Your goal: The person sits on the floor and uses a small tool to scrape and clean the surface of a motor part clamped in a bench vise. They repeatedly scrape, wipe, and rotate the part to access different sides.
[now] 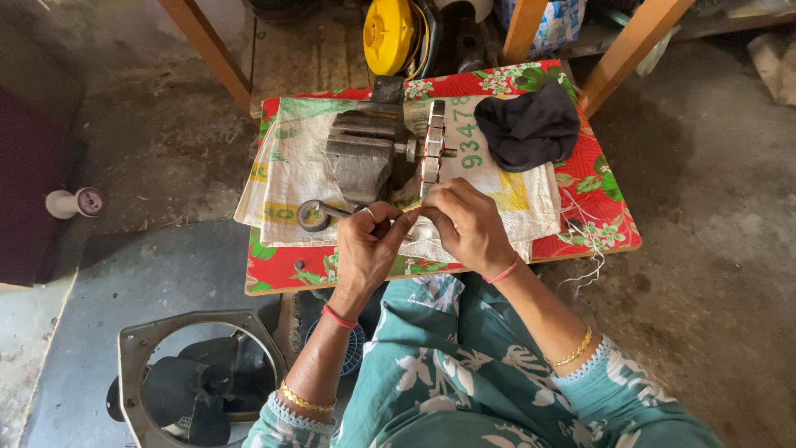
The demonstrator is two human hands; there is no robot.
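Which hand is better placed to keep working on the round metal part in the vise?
Probably the right hand: its fingers already rest at the lower edge of the round metal part held in the vise. The left hand sits lower, beside the vise handle.

The vise point(362, 153) sits on the table point(601, 220), cloth point(528, 129) seemingly right.

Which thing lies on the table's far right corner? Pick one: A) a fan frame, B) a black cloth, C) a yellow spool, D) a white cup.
B: the black cloth lies crumpled on the red floral table, right of the slotted metal core that both hands work at.
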